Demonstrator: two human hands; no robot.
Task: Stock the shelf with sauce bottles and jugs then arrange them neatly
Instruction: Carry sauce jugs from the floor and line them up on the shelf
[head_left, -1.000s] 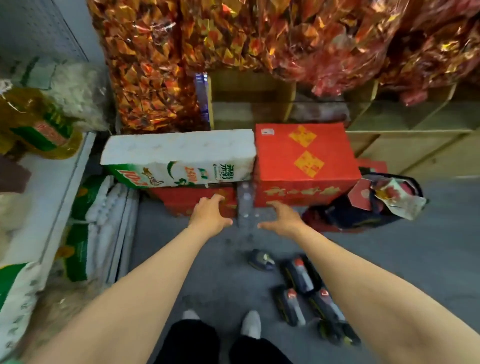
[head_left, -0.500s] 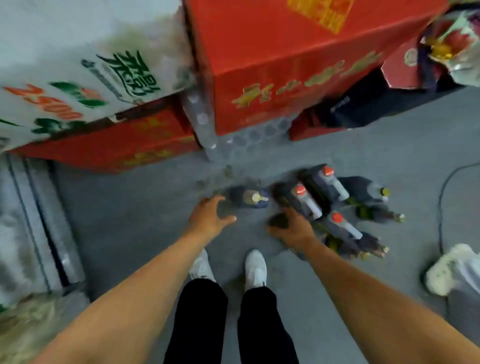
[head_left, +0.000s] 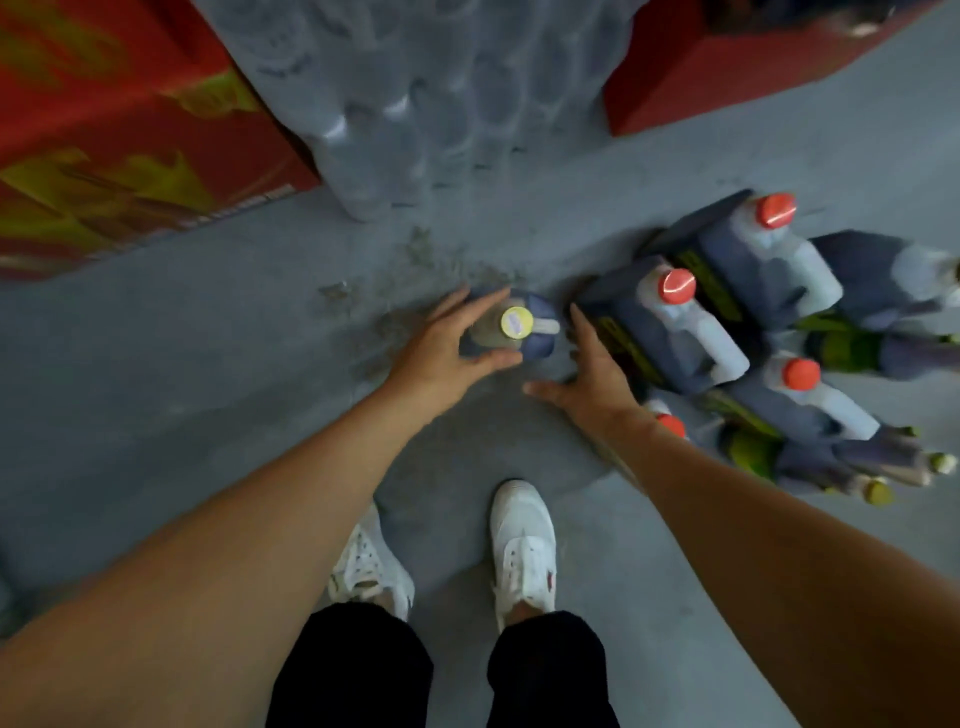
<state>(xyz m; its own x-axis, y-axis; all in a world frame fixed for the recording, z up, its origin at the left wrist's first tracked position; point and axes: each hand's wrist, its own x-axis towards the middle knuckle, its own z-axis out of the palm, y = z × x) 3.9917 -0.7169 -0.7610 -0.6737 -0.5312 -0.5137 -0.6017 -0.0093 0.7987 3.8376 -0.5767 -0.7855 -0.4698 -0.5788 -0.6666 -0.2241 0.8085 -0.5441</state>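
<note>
Near the middle of the frame, a dark jug with a yellow cap (head_left: 511, 325) stands on the grey floor (head_left: 208, 364), seen from above. The left hand (head_left: 447, 348) reaches it from the lower left, with fingers spread along the jug's far side and the thumb curved against its near side, so the hand cups the jug; whether it grips firmly cannot be told. The right hand (head_left: 592, 374) lies just to the right of that jug, fingers straight and splayed, thumb pointing left, holding nothing; its palm hovers over or rests on the floor, beside the nearest red-capped jug (head_left: 675, 322).

At the right of the frame stands a cluster of dark jugs with pale handles and red caps, close together: the one by the right hand, another (head_left: 763, 249) above and to the right of it, a third (head_left: 800, 400) lower down, and a red cap (head_left: 672, 423) peeping out behind the right forearm. Further to the right edge lie blurred dark bottles with green labels (head_left: 841, 348).

In the upper left sits a red carton with yellow print (head_left: 119, 140); at the top centre, a shrink-wrapped pack of bottles (head_left: 426, 93); at the upper right, another red box (head_left: 701, 78). At the bottom centre are two white shoes (head_left: 524, 545) and black trouser legs (head_left: 353, 670)
</note>
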